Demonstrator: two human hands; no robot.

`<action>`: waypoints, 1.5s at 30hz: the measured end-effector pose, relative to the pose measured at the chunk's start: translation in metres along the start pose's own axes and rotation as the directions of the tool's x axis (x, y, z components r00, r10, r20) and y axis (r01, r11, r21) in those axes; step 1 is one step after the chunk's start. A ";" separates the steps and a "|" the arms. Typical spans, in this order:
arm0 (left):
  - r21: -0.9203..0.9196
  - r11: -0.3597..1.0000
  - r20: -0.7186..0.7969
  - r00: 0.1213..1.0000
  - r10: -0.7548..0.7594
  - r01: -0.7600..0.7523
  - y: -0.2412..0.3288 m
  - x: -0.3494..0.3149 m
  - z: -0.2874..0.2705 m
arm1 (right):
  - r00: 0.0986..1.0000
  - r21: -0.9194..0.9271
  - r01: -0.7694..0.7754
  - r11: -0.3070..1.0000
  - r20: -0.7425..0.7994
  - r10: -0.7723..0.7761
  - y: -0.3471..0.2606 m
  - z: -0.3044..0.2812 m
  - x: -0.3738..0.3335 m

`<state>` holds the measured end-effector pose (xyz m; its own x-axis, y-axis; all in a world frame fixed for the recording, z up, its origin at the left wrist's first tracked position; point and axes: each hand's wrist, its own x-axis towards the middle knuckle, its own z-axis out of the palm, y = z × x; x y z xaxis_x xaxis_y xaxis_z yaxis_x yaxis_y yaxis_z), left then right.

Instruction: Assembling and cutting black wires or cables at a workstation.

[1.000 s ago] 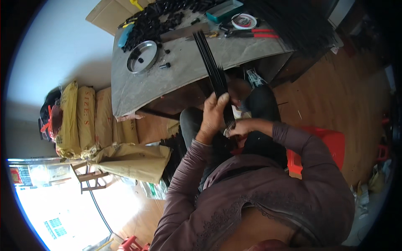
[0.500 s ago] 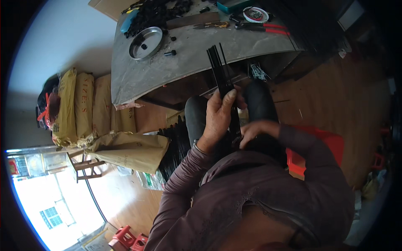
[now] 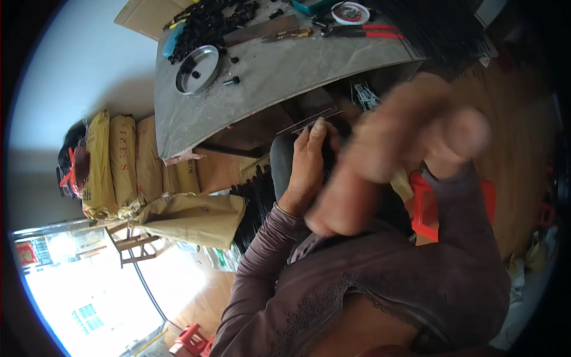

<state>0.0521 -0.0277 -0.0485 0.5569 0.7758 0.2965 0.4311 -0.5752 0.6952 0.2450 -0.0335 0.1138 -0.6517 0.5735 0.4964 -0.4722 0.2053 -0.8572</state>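
Over my lap, my left hand (image 3: 308, 169) is closed round a bundle of thin black rods (image 3: 310, 124), the thumb lying on top. The rods' far ends show as a few thin lines against the dark space under the table edge; the rest is mostly hidden by the fingers. My right hand (image 3: 398, 143) is raised close to the camera, to the right of the left hand, and badly smeared by motion. Its fingers cannot be made out, nor whether anything is in them.
Ahead stands a grey table (image 3: 267, 68) with a round metal dish (image 3: 185, 88), a heap of black parts (image 3: 220, 24), red-handled pliers (image 3: 380, 31) and long black rods (image 3: 440, 30). Tan sacks (image 3: 124, 154) stand at left. A red stool (image 3: 425, 205) is at right.
My right hand has risen from my lap toward the camera and to the right. The rods in my left hand no longer stand up above it. The view has shifted slightly.
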 end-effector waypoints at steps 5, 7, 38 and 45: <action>-0.898 0.210 0.282 0.871 -0.401 0.387 0.033 0.006 -0.018 | 0.901 -0.342 -0.181 0.922 -0.434 0.016 0.065 -0.033 -0.013; -0.890 0.213 0.297 0.867 -0.401 0.404 0.041 0.008 -0.021 | 0.848 -0.566 -0.439 0.698 -0.518 0.114 0.075 -0.039 -0.021; -0.718 0.306 0.586 0.780 -0.218 0.625 0.030 0.020 -0.058 | 0.671 0.301 -0.382 0.874 -0.560 0.486 0.147 0.046 -0.064; -0.640 0.638 0.648 0.748 0.147 0.429 -0.050 0.075 -0.108 | 0.714 0.631 -0.268 0.728 -0.378 0.590 0.146 0.032 -0.055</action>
<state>-0.0043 0.0871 0.0095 0.9396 0.3274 -0.1002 0.0596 0.1316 0.9895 0.1930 -0.0602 -0.0340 -0.5192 0.8302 -0.2031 -0.5439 -0.5042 -0.6708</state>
